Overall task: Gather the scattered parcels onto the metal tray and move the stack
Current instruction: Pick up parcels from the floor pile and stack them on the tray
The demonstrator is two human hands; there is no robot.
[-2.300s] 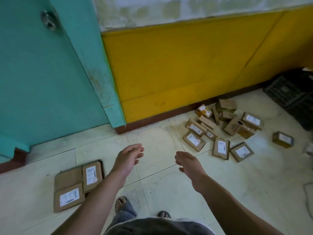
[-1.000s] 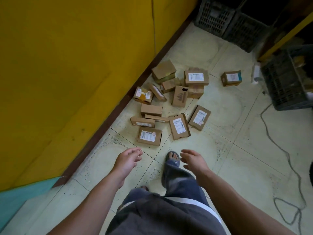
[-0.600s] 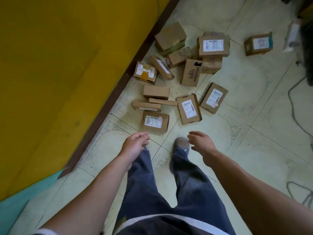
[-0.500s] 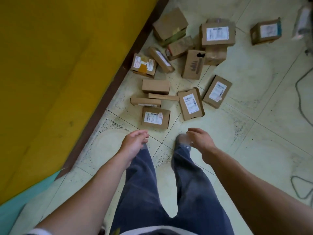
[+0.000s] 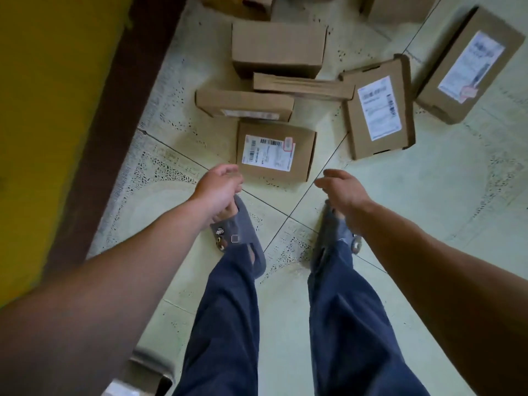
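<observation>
Both arms reach down, left hand (image 5: 218,185) and right hand (image 5: 344,191) seemingly loosely curled.

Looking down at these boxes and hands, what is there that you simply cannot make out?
Head view only:
- Top parcels: cut off by the upper edge; number unknown.
- Label on the nearest parcel: print too blurred to read.
- Pale shape, bottom left: cut by the left arm and lower edge; tray or not, unclear.
- Left hand and right hand: palm sides face away, unseen.

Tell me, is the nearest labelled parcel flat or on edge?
Flat: the nearest labelled parcel lies broad side down, label facing up.
</observation>
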